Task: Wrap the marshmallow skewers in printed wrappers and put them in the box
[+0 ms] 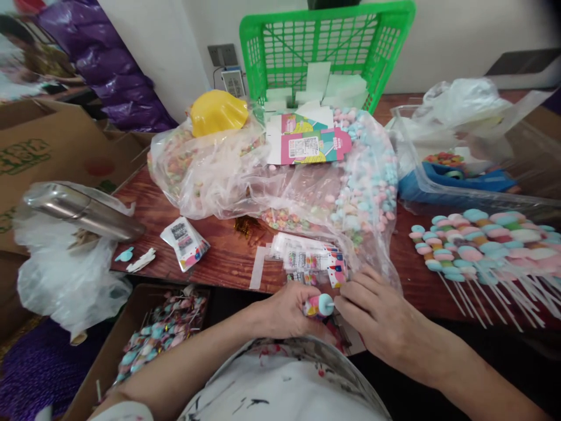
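Note:
My left hand (pixel 287 310) is wrapped round a pink and blue candy skewer (pixel 319 306) at the table's front edge. Beside its pale blue end, where a short white stick shows, my right hand (pixel 372 307) has its fingers bent together; what they grip, if anything, is hidden. Just beyond both hands lie printed clear wrappers (pixel 307 257). Clear bags of pastel marshmallows (pixel 368 187) and coloured rings (pixel 284 219) spread behind them. Finished-looking candy skewers (pixel 486 245) are piled at the right, their white sticks pointing towards me.
A green crate (pixel 324 41) stands at the back, a clear bin (pixel 464 190) at right. At left are a steel flask (pixel 87 213), a card stack (pixel 184 242) and a cardboard box (pixel 52 152). Below sits a box of wrapped candies (pixel 153 333). Another person (pixel 39 58) is at far left.

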The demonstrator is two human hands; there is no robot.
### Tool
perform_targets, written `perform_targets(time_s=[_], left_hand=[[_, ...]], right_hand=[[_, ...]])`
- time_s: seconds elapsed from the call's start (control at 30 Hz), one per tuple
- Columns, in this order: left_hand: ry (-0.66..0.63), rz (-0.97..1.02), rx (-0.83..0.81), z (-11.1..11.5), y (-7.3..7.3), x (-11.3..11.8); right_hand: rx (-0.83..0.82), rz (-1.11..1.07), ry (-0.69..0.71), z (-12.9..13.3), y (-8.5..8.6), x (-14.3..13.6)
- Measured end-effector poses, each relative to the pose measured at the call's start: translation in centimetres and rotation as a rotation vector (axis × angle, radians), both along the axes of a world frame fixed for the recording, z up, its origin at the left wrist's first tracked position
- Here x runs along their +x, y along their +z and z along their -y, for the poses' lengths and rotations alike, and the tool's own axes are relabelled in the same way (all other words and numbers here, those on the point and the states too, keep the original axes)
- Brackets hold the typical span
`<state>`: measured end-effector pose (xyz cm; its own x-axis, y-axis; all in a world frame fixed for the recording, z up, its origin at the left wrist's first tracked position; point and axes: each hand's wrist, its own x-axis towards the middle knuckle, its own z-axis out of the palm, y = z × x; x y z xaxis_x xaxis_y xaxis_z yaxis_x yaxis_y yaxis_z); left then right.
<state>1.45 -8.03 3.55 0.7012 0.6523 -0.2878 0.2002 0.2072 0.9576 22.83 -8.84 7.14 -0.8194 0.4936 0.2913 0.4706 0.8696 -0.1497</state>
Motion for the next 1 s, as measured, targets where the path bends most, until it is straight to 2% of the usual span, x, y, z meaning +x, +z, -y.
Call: perform_targets(time_s=[0.1, 0.2, 0.33, 0.5, 0.73, 0.8, 0.87, 1.0], left_hand=[[0.084, -0.105, 0.176, 0.2, 0.1, 0.3], [0.159, -0.239, 0.334, 0.1, 0.1, 0.5], [0.207, -0.303, 0.398, -0.2, -0.2, 0.6], [0.172, -0.298, 0.34, -0.3, -0.3, 0.8], [0.031, -0.266, 0.445, 0.1, -0.5, 2.0], [0.036, -0.197, 0.409, 0.0, 0.0, 2.1], [0.06, -0.099, 0.303, -0.2, 0.7, 1.7], [0.109, 0.079, -0.085, -0.6, 1.2, 0.1]], right_hand=[[0.001, 0.008, -0.053, 0.1, -0.5, -0.6], [0.037, -0.016, -0.152, 0.7, -0.3, -1.2], [0.183, -0.119, -0.219, 1.9, 0.7, -1.8], [0.181, -0.138, -0.206, 2.5, 0.8, -1.5], [0.063, -0.096, -0.162, 2.1, -2.2, -2.5], [0.002, -0.106, -0.16, 1.4, -2.7, -2.6], [-0.033, -0.121, -0.173, 0.5, -2.7, -2.1], [-0.204, -0.193, -0.19, -0.9, -1.0, -0.5]])
